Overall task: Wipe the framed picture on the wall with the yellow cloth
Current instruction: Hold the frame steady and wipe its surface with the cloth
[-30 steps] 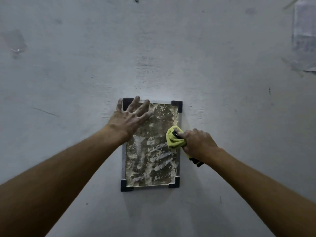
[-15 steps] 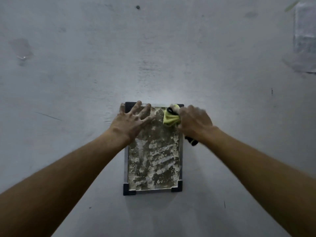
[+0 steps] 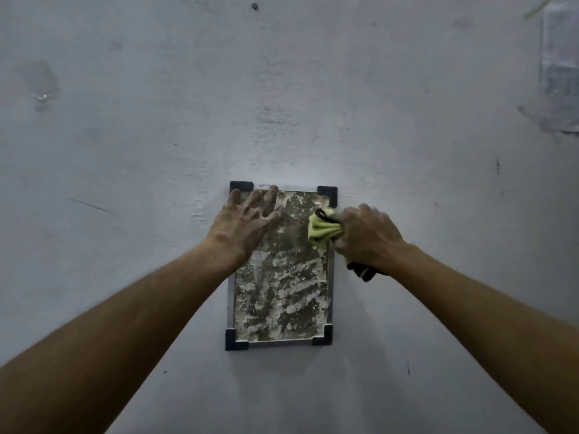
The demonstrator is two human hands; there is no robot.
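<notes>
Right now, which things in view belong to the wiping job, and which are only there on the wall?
Belong to the job: framed picture; yellow cloth, gripped by the right hand; left hand, flat on the picture's top left.
Just there: clear patch, upper left; taped sheet, upper right; small dark spot near top.

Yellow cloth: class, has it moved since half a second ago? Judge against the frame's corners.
Yes. The yellow cloth, gripped by the right hand, has slid down from the framed picture's top right corner bracket to just below it.
</notes>
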